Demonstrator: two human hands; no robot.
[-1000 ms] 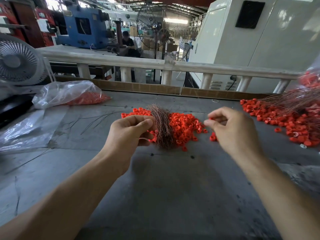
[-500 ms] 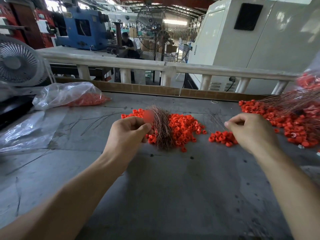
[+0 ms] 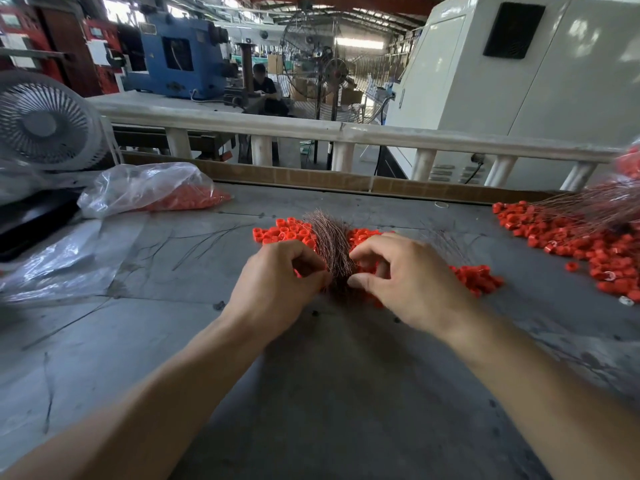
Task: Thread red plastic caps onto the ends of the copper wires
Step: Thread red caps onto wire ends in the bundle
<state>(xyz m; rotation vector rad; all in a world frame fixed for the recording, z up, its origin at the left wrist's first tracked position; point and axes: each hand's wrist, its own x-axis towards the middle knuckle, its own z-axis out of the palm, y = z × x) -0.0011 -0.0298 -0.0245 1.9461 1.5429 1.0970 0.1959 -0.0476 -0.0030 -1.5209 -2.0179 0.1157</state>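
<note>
- The left hand (image 3: 277,289) sits at the near left of the bundle of copper wires (image 3: 330,244), fingers curled in toward the thumb; whether it pinches a cap or a wire there I cannot tell.
- The right hand (image 3: 405,285) is just right of the bundle, thumb and forefinger drawn close near the bundle's lower end, the other fingers loosely bent; what they have hold of, if anything, is hidden.
- The bundle lies on the grey table (image 3: 311,393), across a heap of red caps (image 3: 287,233).
- More red caps (image 3: 478,277) lie just right of the right hand.
- A further spread of caps (image 3: 588,240) lies at the far right, under a second sheaf of wires (image 3: 595,206).
- A clear bag (image 3: 145,188) of caps lies at the table's left, a white fan (image 3: 45,121) behind it.
</note>
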